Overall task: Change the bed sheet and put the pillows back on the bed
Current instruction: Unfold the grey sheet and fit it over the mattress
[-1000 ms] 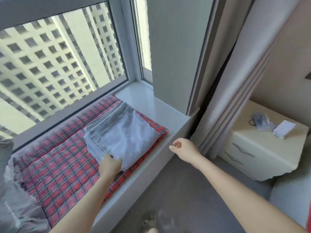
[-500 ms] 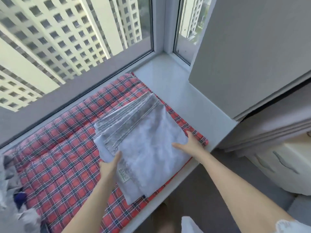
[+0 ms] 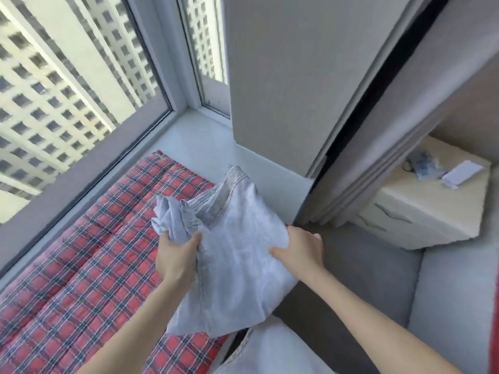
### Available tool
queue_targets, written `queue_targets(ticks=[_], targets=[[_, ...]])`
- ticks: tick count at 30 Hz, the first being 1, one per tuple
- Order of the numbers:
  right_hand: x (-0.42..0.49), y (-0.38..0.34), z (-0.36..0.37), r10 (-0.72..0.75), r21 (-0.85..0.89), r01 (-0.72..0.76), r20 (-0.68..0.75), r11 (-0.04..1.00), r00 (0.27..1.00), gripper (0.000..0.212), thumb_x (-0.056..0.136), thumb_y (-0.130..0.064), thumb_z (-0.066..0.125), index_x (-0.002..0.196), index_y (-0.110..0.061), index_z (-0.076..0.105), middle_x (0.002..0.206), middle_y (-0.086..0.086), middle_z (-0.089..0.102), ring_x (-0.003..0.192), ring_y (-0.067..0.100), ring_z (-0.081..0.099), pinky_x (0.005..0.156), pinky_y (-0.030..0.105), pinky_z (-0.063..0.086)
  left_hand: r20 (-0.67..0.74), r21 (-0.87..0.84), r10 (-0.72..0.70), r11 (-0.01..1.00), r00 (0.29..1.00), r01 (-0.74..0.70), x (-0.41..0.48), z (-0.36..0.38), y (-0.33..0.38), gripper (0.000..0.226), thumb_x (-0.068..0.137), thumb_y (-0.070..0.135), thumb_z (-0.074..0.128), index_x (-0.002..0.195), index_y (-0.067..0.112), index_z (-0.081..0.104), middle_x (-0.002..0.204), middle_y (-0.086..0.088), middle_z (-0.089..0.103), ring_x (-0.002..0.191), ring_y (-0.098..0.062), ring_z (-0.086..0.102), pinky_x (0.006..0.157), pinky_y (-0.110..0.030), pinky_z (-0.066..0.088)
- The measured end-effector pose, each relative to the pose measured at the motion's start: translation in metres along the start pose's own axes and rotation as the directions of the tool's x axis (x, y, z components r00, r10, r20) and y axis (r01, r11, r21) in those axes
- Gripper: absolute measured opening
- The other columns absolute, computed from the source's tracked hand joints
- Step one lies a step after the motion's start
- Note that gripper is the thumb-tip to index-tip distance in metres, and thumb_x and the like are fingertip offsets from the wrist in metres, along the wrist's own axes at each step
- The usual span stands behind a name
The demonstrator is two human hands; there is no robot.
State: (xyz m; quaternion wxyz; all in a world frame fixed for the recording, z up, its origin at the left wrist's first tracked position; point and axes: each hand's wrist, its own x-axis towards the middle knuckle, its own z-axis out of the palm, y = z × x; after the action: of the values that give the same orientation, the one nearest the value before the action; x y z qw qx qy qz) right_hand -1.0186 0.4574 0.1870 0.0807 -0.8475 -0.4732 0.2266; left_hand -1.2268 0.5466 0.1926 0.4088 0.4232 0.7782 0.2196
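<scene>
Far left: large window pane (image 3: 67, 90), grey frame, pale high-rise block outside.

Below it: red, white and dark plaid quilted mat (image 3: 81, 279) lying flat on the white window sill (image 3: 205, 147). Its right end stops short of the sill's corner.

Centre: folded pale grey cotton bed sheet (image 3: 237, 252), held in both hands over the right end of the mat. The stacked fold edges point up and away toward the sill corner. The lower end droops toward the mat's near edge.

Left hand (image 3: 176, 259): clenched tight on the sheet's left side, with cloth bunched up above the knuckles.

Right hand (image 3: 299, 251): thumb on top of the sheet's right edge, fingers wrapped under. Firm hold.

Bottom centre: a patch of light fabric (image 3: 270, 352), partly under the sheet's hanging end. Cannot tell what it is.

Right of the hands: grey carpeted floor (image 3: 364, 265). Above it, long grey pleated curtain (image 3: 378, 157) hanging beside a pale wall panel.

Far right: cream bedside cabinet (image 3: 421, 211), with dark curved drawer handles on the front. On its top, a crumpled bluish item (image 3: 426, 164) and just beside it a small white flat box (image 3: 463, 174).
</scene>
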Motion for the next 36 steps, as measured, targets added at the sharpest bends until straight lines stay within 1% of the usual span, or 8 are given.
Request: queue_targets(ticks=[7, 11, 15, 21, 26, 29, 33, 36], targets=[[-0.151, 0.130, -0.088, 0.315, 0.169, -0.267, -0.419, 0.949, 0.852, 0.054, 0.077, -0.041, 0.069, 0.059, -0.021, 0.023, 0.060, -0.011, 0.030, 0.066, 0.018, 0.039, 0.069, 0.032, 0.030, 0.385, -0.137, 0.316, 0.949, 0.867, -0.285, -0.143, 0.082, 0.049, 0.034, 0.068, 0.030, 0.077, 0.093, 0.021, 0.055, 0.082, 0.001, 0.065, 0.078, -0.023, 0.063, 0.073, -0.042, 0.054], [-0.318, 0.207, -0.114, 0.489, 0.261, -0.439, -0.668, 0.859, 0.560, 0.061, 0.058, -0.031, 0.085, 0.053, -0.018, 0.026, 0.048, -0.008, 0.036, 0.049, 0.025, 0.040, 0.058, 0.028, 0.026, 0.618, -0.162, 0.435, 0.886, 0.655, -0.435, -0.302, 0.126, 0.031, 0.032, 0.070, 0.030, 0.075, 0.093, 0.017, 0.056, 0.079, 0.003, 0.065, 0.075, -0.021, 0.063, 0.070, -0.038, 0.053], [-0.500, 0.271, -0.102, 0.545, 0.276, -0.623, -0.786, 0.732, 0.291, 0.056, 0.037, -0.030, 0.091, 0.049, -0.017, 0.037, 0.042, 0.006, 0.050, 0.036, 0.026, 0.050, 0.042, 0.028, 0.034, 0.819, -0.220, 0.462, 0.801, 0.341, -0.556, -0.480, 0.147, -0.027, 0.027, 0.070, 0.029, 0.076, 0.081, 0.015, 0.056, 0.070, 0.000, 0.063, 0.067, -0.023, 0.062, 0.067, -0.037, 0.051], [-0.723, 0.321, -0.049, 0.677, 0.404, -0.852, -0.732, 0.334, -0.082, 0.052, 0.036, -0.032, 0.091, 0.047, -0.011, 0.045, 0.043, 0.006, 0.052, 0.038, 0.026, 0.053, 0.043, 0.029, 0.042, 0.952, -0.276, 0.291, 0.695, -0.090, -0.664, -0.691, 0.152, -0.150, 0.039, 0.061, 0.036, 0.077, 0.086, 0.016, 0.053, 0.074, -0.003, 0.063, 0.070, -0.027, 0.061, 0.071, -0.044, 0.054], [-0.858, 0.328, 0.007, 0.679, 0.492, -0.870, -0.641, 0.006, -0.357, 0.034, 0.045, -0.044, 0.068, 0.050, -0.014, 0.052, 0.046, 0.000, 0.053, 0.040, 0.023, 0.054, 0.048, 0.029, 0.043, 0.947, -0.274, 0.037, 0.611, -0.319, -0.742, -0.824, 0.148, -0.255, 0.045, 0.064, 0.029, 0.078, 0.095, 0.007, 0.053, 0.071, -0.008, 0.059, 0.057, -0.024, 0.052, 0.058, -0.036, 0.047], [-0.922, 0.324, 0.033, 0.676, 0.504, -0.841, -0.552, -0.196, -0.488, 0.033, 0.048, -0.040, 0.080, 0.053, -0.016, 0.058, 0.049, 0.000, 0.057, 0.044, 0.023, 0.057, 0.051, 0.031, 0.042, 0.881, -0.303, -0.133, 0.578, -0.454, -0.757, -0.887, 0.141, -0.319, 0.040, 0.073, 0.015, 0.076, 0.103, 0.001, 0.053, 0.083, -0.012, 0.060, 0.062, -0.023, 0.054, 0.055, -0.030, 0.043], [-0.988, 0.300, 0.062, 0.591, 0.433, -0.799, -0.538, -0.418, -0.601, 0.052, 0.022, -0.039, 0.093, 0.038, -0.015, 0.049, 0.037, -0.002, 0.047, 0.030, 0.017, 0.046, 0.043, 0.022, 0.038, 0.753, -0.320, -0.374, 0.510, -0.541, -0.798, -0.944, 0.121, -0.408, 0.052, 0.065, 0.019, 0.079, 0.109, 0.004, 0.057, 0.095, -0.010, 0.066, 0.084, -0.029, 0.065, 0.077, -0.046, 0.055], [-1.035, 0.276, 0.084, 0.550, 0.389, -0.765, -0.536, -0.513, -0.641, 0.053, 0.023, -0.037, 0.094, 0.036, -0.015, 0.048, 0.036, -0.002, 0.047, 0.030, 0.016, 0.047, 0.046, 0.023, 0.038, 0.683, -0.314, -0.497, 0.462, -0.535, -0.829, -0.973, 0.087, -0.468, 0.024, 0.079, 0.005, 0.072, 0.098, 0.005, 0.057, 0.085, -0.008, 0.063, 0.075, -0.025, 0.062, 0.073, -0.038, 0.052]])
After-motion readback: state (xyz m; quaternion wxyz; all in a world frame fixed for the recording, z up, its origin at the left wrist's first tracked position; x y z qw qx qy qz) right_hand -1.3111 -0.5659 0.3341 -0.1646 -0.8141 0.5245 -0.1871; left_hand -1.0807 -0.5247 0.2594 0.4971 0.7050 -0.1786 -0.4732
